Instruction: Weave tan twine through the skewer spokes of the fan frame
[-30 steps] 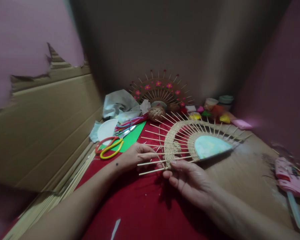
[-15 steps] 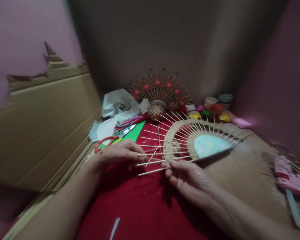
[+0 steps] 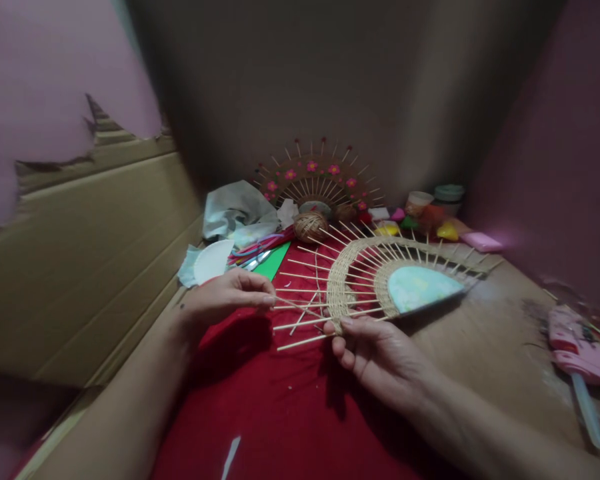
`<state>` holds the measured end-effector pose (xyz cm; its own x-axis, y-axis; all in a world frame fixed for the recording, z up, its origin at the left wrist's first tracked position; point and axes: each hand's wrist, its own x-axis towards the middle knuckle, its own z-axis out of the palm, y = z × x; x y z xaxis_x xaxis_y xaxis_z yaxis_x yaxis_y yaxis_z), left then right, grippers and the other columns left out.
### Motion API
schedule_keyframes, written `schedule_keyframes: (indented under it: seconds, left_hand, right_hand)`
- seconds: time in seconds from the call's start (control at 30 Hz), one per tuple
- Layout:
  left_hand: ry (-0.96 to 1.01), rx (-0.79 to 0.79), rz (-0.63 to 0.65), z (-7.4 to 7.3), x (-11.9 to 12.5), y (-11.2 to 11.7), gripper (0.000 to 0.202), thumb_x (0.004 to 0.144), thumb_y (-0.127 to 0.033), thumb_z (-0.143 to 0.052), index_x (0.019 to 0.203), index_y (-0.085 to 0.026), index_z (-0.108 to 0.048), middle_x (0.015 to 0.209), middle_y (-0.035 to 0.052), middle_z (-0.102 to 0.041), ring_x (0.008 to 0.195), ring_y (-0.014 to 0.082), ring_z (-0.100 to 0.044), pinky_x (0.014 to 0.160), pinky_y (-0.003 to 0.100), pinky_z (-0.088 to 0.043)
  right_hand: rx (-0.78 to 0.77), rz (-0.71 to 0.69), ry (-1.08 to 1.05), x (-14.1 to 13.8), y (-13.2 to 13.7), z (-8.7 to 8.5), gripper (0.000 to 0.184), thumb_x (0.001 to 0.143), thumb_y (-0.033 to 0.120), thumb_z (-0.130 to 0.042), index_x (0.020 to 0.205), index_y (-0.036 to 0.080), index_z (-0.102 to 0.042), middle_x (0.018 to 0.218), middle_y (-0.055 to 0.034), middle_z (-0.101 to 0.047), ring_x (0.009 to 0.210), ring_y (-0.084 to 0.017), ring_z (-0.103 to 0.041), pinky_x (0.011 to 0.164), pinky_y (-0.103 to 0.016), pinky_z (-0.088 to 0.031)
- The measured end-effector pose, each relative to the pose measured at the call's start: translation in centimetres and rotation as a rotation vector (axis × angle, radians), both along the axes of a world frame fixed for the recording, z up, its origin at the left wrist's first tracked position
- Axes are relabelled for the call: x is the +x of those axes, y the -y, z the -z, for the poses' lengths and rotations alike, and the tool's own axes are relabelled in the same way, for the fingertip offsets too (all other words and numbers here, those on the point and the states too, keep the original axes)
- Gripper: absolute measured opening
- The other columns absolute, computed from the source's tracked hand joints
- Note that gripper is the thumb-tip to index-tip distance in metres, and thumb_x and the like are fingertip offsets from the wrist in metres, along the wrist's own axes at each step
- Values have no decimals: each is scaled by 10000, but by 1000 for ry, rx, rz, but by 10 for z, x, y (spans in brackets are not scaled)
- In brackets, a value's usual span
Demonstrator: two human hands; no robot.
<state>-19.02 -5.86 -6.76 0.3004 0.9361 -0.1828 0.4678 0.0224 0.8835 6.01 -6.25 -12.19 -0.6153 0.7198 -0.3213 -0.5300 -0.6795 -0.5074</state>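
Note:
A half-round woven fan (image 3: 338, 287) of thin sticks and tan twine lies in front of me, its pale blue-green centre (image 3: 423, 290) to the right. My right hand (image 3: 375, 350) pinches the lower end of its outer woven band, thumb on top. To the left of the stick tips, my left hand (image 3: 235, 293) is closed in a pinch on a strand of twine (image 3: 297, 306), which runs taut across the sticks to the band. Part of a twine ball shows behind the sticks. The left hand covers most of the scissors behind it.
A finished fan with pink flowers (image 3: 312, 166) leans at the back, a twine ball (image 3: 311, 227) before it. Coloured pipe cleaners (image 3: 260, 247) and a white half-disc (image 3: 214, 262) lie left. A pink glue gun (image 3: 580, 353) rests right. Torn cardboard (image 3: 105, 260) stands along the left.
My left hand has drawn back to the left and up from the sticks, pulling the twine straight. It now hides the scissors' handles. My right hand keeps its hold on the band.

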Motion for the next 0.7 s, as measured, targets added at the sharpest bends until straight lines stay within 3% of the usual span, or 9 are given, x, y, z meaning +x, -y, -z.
schedule_keyframes:
  seconds: [0.23,0.33,0.5,0.7]
  left_hand:
    - [28,-119,-110,12,23,-2,311,741,-413,-628,820,-119,-693,737,69,-671,664,156,-609,621,256,-466]
    - [140,-141,-226,20,38,0,306,722,-412,-649,800,-116,-662,616,27,-611,552,132,-570,529,244,-446]
    - [180,-19,-341,33,50,-5,226,727,-362,-641,736,-136,-635,540,-9,-551,475,100,-504,474,224,-404]
    - [51,150,-337,30,50,-20,209,703,-356,-634,675,-149,-647,537,-18,-550,480,97,-479,464,214,-375]
  right_hand:
    - [-35,14,-40,4,0,-4,70,661,24,-582,637,89,-592,666,-89,-654,522,-119,-589,455,-191,-442]
    - [-44,6,-47,6,2,-8,73,679,63,-577,635,115,-552,637,-83,-647,499,-129,-593,427,-190,-428]
    - [-12,-14,20,7,5,-10,118,786,258,-539,731,162,-500,594,-64,-629,419,-147,-572,336,-190,-370]
    - [-9,-37,89,13,9,-7,115,774,234,-532,828,137,-501,569,-56,-622,378,-131,-550,309,-176,-349]
